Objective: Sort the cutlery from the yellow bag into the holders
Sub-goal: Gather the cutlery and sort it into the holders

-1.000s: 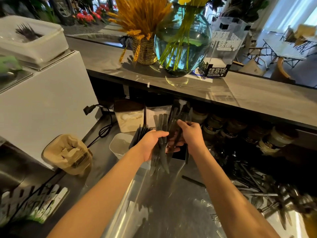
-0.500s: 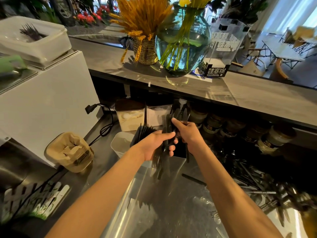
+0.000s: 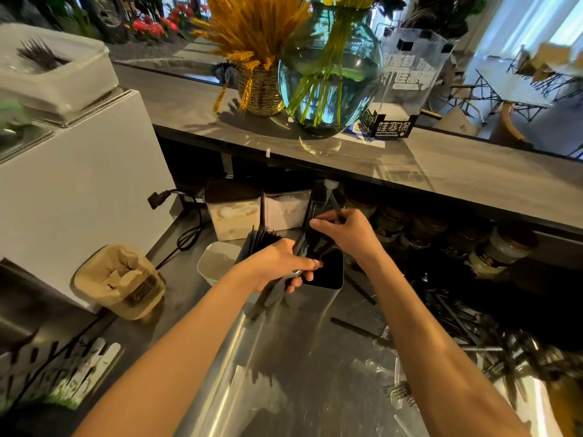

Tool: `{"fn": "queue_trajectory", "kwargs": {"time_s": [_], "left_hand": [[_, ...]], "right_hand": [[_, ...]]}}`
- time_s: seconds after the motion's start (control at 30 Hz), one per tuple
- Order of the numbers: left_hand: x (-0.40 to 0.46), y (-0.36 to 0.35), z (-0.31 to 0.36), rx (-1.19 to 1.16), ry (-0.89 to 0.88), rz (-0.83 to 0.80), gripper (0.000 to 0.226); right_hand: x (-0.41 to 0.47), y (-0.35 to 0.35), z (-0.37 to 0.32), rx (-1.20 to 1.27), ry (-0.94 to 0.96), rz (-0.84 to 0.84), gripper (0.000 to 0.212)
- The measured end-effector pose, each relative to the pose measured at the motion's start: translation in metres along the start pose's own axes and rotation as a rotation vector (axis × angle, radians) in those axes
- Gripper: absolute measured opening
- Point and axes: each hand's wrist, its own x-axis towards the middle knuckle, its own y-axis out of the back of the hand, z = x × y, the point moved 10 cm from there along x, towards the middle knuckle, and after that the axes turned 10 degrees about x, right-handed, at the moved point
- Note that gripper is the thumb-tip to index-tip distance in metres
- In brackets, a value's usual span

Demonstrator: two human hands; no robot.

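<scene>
Over the steel counter [image 3: 293,367], left hand [image 3: 277,263] curled round a bunch of dark cutlery [image 3: 277,288], handles slanting down and toward the body, tips up by the metal holder [image 3: 318,288]. Right hand [image 3: 347,230] right above that holder's mouth, pinching one dark piece [image 3: 334,206], long axis close to upright. Holder straight below, so probably just a drop in. More cutlery heaped off to the right [image 3: 473,335]. Yellow bag barely visible, can't say much.
</scene>
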Motion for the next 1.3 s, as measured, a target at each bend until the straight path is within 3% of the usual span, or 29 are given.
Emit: {"fn": "queue_trajectory", "kwargs": {"time_s": [0.1, 0.4, 0.67, 0.9, 1.1, 1.2, 1.3], "left_hand": [[0.002, 0.003, -0.002, 0.070, 0.017, -0.003, 0.036], [0.003, 0.000, -0.004, 0.020, -0.026, -0.093, 0.036], [0.000, -0.004, -0.014, -0.014, -0.018, -0.169, 0.024], [-0.002, -0.009, -0.019, -0.062, -0.021, -0.231, 0.020], [-0.003, -0.008, -0.023, -0.009, -0.057, -0.220, 0.008], [0.001, 0.002, -0.026, -0.083, -0.052, -0.141, 0.008], [0.008, 0.021, -0.031, -0.170, 0.007, 0.048, 0.017]], "right_hand": [[0.000, -0.002, 0.005, 0.079, -0.061, -0.073, 0.005], [-0.005, 0.004, 0.012, 0.474, -0.153, -0.015, 0.012], [-0.005, 0.006, 0.010, 0.403, -0.132, -0.005, 0.013], [-0.006, 0.026, 0.006, 0.460, 0.003, 0.183, 0.013], [-0.003, 0.052, 0.016, 0.829, -0.007, 0.375, 0.012], [-0.005, 0.070, 0.024, 1.018, 0.037, 0.509, 0.014], [-0.008, 0.079, 0.031, 1.067, 0.038, 0.562, 0.016]]}}
